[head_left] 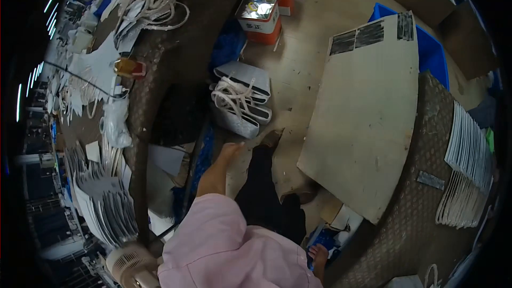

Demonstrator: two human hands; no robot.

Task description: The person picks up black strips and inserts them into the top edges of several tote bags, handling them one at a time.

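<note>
My left hand (pixel 233 151) hangs low in front of the pink sleeve, just short of the white-and-grey tote bags (pixel 237 120) standing on the floor. It is seen nearly edge-on, its fingers loosely extended, with nothing visible in it. Pale looped handles (pixel 232 96) lie in a tangle over the bags. Down by my side, my right hand (pixel 319 256) has loosely bent, parted fingers and holds nothing that I can see. Blue plastic (pixel 328 240) lies close beside it.
A large pale board (pixel 368 112) leans on a blue bin (pixel 433 56) at right. Orange-and-white cans (pixel 261 21) stand ahead. The left workbench (pixel 140 117) carries cords, stacked panels (pixel 106 197) and a tape roll (pixel 129 68). More stacked panels (pixel 469 149) lie on the right bench. A fan (pixel 130 264) stands at lower left.
</note>
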